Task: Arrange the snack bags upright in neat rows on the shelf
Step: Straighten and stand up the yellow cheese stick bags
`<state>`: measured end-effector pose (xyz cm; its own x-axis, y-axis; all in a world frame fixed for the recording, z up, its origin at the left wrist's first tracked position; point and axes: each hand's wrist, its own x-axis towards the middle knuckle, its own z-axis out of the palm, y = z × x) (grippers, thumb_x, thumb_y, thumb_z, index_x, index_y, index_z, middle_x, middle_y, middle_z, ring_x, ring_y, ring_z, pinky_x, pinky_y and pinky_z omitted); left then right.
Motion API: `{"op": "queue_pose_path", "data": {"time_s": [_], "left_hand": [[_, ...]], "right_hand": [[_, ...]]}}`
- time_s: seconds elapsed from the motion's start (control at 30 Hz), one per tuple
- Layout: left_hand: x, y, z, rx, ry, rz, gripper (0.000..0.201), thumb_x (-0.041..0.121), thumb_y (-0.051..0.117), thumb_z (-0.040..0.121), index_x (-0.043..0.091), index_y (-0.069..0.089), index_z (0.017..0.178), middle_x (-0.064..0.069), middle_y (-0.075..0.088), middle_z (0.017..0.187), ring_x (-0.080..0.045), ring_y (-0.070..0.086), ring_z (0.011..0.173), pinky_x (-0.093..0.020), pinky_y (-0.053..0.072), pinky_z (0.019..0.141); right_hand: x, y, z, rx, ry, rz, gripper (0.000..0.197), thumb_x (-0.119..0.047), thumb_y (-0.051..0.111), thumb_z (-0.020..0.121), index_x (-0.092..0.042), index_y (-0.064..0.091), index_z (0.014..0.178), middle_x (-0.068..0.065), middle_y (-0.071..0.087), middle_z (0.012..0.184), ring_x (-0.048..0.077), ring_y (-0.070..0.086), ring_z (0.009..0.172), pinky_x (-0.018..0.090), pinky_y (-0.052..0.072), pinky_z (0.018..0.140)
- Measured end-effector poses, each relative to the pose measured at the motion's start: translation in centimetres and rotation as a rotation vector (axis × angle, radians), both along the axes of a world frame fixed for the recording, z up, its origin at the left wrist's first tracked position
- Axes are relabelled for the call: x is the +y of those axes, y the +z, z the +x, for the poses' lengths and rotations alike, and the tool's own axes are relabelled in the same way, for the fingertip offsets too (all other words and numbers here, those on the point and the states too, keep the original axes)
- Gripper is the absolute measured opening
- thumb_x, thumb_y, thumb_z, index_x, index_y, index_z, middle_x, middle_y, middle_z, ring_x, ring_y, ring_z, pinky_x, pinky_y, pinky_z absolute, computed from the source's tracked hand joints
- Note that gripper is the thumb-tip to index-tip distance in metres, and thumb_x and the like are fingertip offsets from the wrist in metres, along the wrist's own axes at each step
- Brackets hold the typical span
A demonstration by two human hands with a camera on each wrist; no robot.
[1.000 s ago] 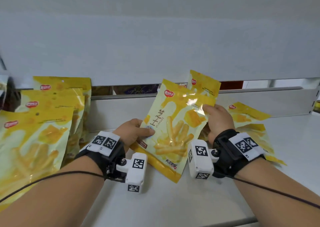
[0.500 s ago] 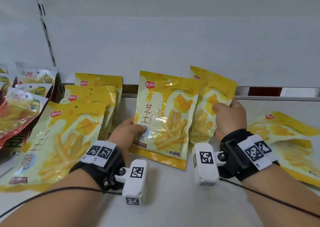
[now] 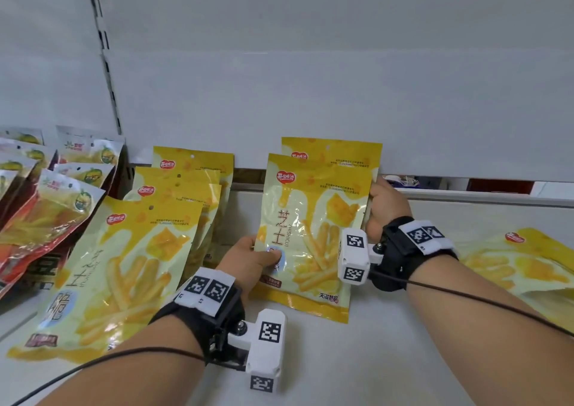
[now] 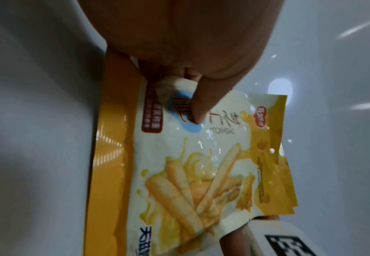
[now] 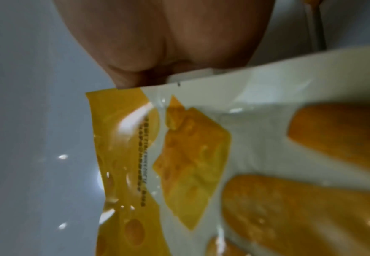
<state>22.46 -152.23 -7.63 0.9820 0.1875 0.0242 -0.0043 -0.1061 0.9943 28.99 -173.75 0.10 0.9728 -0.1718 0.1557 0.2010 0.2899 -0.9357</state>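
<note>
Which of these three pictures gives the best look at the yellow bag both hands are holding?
The head view: it shows the whole front bag standing on the shelf, held by the left hand and right hand. The left wrist view shows most of its front sideways, thumb on top. The right wrist view shows only a blurred close-up.

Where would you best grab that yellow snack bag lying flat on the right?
Probably by the top seal of the flat yellow snack bag, pinched from above: that end points toward the back wall, and the flat sealed strip gives thumb and fingers something firm.
</note>
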Motion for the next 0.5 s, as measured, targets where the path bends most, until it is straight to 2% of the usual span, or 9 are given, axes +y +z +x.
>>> {"op": "queue_pose_path", "data": {"time_s": [0.07, 0.1, 0.17, 0.23, 0.3, 0.33, 0.4, 0.43, 0.5], "left_hand": [[-0.3, 0.1, 0.2, 0.054, 0.032, 0.112, 0.020, 0.022, 0.068, 0.084, 0.018, 0.060, 0.101, -0.003, 0.070, 0.091, -0.022, 0.067, 0.084, -0.034, 0.053, 0.074], [-0.4, 0.2, 0.3, 0.071, 0.033, 0.149, 0.021, 0.025, 0.068, 0.084, 0.017, 0.060, 0.101, -0.004, 0.070, 0.092, -0.023, 0.067, 0.085, -0.036, 0.054, 0.077], [-0.8, 0.3, 0.2, 0.091, 0.034, 0.183, 0.016, 0.026, 0.068, 0.084, 0.018, 0.059, 0.094, -0.006, 0.070, 0.094, -0.027, 0.067, 0.090, -0.044, 0.054, 0.087], [-1.1, 0.3, 0.0, 0.079, 0.046, 0.188, 0.009, 0.023, 0.067, 0.084, 0.021, 0.059, 0.084, -0.006, 0.070, 0.090, -0.029, 0.067, 0.092, -0.048, 0.053, 0.090], [-1.4, 0.2, -0.1, 0.075, 0.039, 0.196, 0.009, 0.024, 0.066, 0.085, 0.017, 0.063, 0.089, -0.009, 0.071, 0.093, -0.031, 0.067, 0.094, -0.049, 0.052, 0.091], [-1.6, 0.2, -0.1, 0.081, 0.030, 0.192, 0.018, 0.025, 0.066, 0.086, 0.012, 0.063, 0.098, -0.011, 0.071, 0.098, -0.032, 0.066, 0.096, -0.049, 0.051, 0.092], [-1.9, 0.2, 0.0, 0.095, 0.036, 0.190, 0.033, 0.028, 0.067, 0.086, 0.009, 0.059, 0.111, -0.011, 0.069, 0.103, -0.030, 0.065, 0.098, -0.048, 0.051, 0.092], [-2.0, 0.2, 0.0, 0.097, 0.054, 0.205, 0.035, 0.029, 0.067, 0.085, 0.010, 0.056, 0.113, -0.009, 0.068, 0.104, -0.029, 0.065, 0.098, -0.046, 0.051, 0.092], [-2.2, 0.2, 0.2, 0.091, 0.077, 0.220, 0.040, 0.028, 0.067, 0.085, 0.013, 0.051, 0.118, -0.008, 0.067, 0.106, -0.028, 0.064, 0.098, -0.045, 0.051, 0.092]], "right_hand": [[0.2, 0.0, 0.5, 0.036, 0.003, -0.017, 0.026, -0.011, 0.050, 0.093, -0.026, 0.064, 0.076, -0.005, 0.068, 0.079, 0.017, 0.061, 0.078, 0.033, 0.053, 0.071], [0.2, -0.1, 0.7, 0.059, 0.007, -0.035, 0.023, -0.014, 0.057, 0.088, -0.023, 0.071, 0.071, -0.001, 0.071, 0.083, 0.020, 0.065, 0.079, 0.038, 0.056, 0.073], [0.3, -0.5, 0.9, 0.116, 0.008, -0.046, 0.020, -0.022, 0.065, 0.083, -0.018, 0.074, 0.065, 0.007, 0.073, 0.076, 0.024, 0.068, 0.070, 0.041, 0.058, 0.069], [0.4, -0.7, 1.3, 0.155, -0.015, -0.078, 0.031, -0.040, 0.055, 0.090, -0.021, 0.065, 0.067, 0.009, 0.066, 0.070, 0.017, 0.063, 0.066, 0.032, 0.054, 0.064], [0.7, -0.5, 1.3, 0.196, -0.069, -0.182, 0.039, -0.055, 0.036, 0.094, -0.026, 0.049, 0.073, 0.002, 0.054, 0.075, 0.011, 0.052, 0.069, 0.025, 0.045, 0.065], [0.9, -0.5, 1.2, 0.217, -0.057, -0.225, 0.044, -0.061, 0.030, 0.093, -0.025, 0.052, 0.081, 0.005, 0.056, 0.084, 0.014, 0.055, 0.078, 0.028, 0.047, 0.074], [0.8, -0.6, 1.2, 0.265, 0.008, -0.287, 0.072, -0.072, 0.026, 0.086, -0.015, 0.057, 0.118, 0.014, 0.057, 0.121, 0.028, 0.056, 0.111, 0.044, 0.043, 0.100], [0.7, -0.5, 1.0, 0.291, 0.038, -0.306, 0.083, -0.075, 0.026, 0.083, -0.012, 0.051, 0.131, 0.014, 0.051, 0.134, 0.031, 0.050, 0.121, 0.047, 0.037, 0.106], [0.6, -0.1, 0.6, 0.308, 0.066, -0.350, 0.090, -0.079, 0.025, 0.080, -0.012, 0.045, 0.137, 0.014, 0.046, 0.141, 0.031, 0.046, 0.127, 0.046, 0.033, 0.110]]}}
